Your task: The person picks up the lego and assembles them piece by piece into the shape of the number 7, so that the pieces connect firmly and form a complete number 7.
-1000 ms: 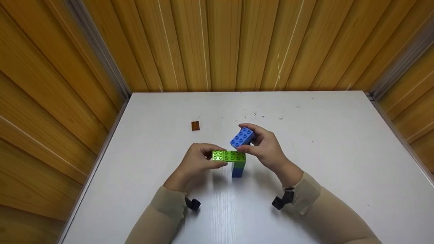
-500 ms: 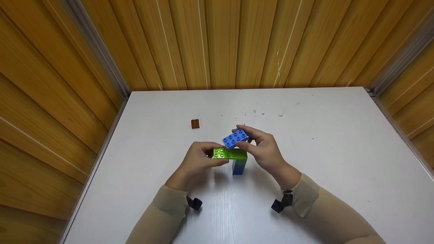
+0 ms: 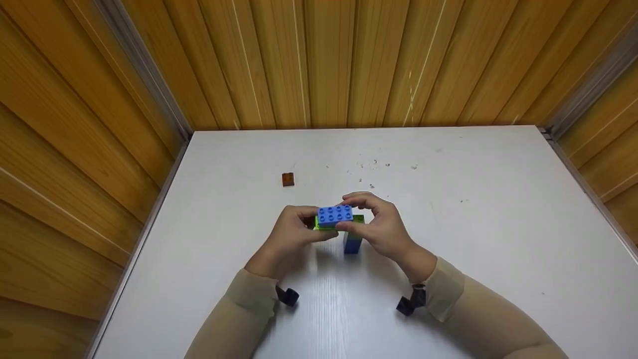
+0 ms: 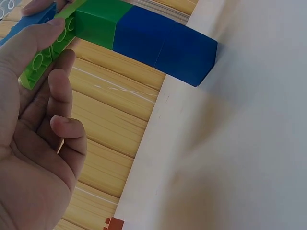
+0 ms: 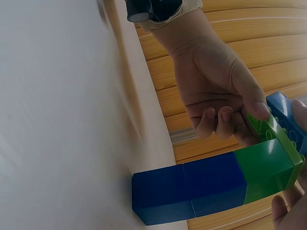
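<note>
A light blue eight-stud brick (image 3: 334, 214) is between the thumb and fingers of my right hand (image 3: 386, 229). It lies over the left part of a flat light green brick (image 3: 359, 218); green studs show between the two in the right wrist view. My left hand (image 3: 291, 232) pinches the light green piece near its left end, thumb on the near side. Beneath its right end, a green brick (image 5: 266, 167) and two dark blue bricks (image 5: 192, 191) form a column down to the table. Most of the green top is hidden in the head view.
A small brown-orange brick (image 3: 288, 179) lies on the white table (image 3: 224, 189), beyond my left hand. Dark specks mark the tabletop farther back. Wood-patterned walls (image 3: 329, 65) rise behind the table and at both sides. Each wrist carries a small black camera (image 3: 411, 300).
My right hand has brought the light blue brick leftward and turned it from slanted to lined up over the light green piece. My left hand keeps its pinch.
</note>
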Tool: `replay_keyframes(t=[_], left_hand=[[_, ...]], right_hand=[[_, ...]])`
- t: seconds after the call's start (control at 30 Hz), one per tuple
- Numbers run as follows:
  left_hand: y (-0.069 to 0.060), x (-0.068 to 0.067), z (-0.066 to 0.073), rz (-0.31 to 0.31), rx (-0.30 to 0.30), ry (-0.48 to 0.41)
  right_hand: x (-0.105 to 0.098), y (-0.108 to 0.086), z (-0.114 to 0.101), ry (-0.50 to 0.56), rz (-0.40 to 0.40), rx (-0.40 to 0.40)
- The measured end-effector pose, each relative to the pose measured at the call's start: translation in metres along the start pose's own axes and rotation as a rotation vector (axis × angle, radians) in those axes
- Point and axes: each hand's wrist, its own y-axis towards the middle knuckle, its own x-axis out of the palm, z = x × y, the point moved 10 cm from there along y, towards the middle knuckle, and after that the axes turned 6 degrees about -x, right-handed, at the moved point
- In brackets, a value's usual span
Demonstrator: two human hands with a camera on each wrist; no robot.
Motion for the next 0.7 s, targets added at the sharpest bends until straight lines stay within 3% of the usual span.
replay_keyframes(t=[0.17, 0.27, 0.4, 0.57, 0.7], left_hand=[[0.001, 0.001, -0.003, -0.005, -0.024, -0.020], [0.002, 0.001, -0.002, -0.006, -0.023, -0.036], [0.002, 0.001, 0.001, -0.012, -0.005, -0.045], [0.001, 0.001, 0.002, -0.021, 0.005, -0.059], [0.001, 0.000, -0.001, -0.028, 0.004, -0.085]], right_hand=[[0.002, 0.000, 0.003, -0.013, -0.019, -0.025], [0.004, 0.001, 0.000, -0.036, -0.040, -0.099], [0.007, 0.001, -0.011, -0.145, -0.085, -0.280], [0.012, -0.003, -0.026, -0.384, -0.146, -0.533], [0.014, -0.006, -0.032, -0.505, -0.156, -0.654]])
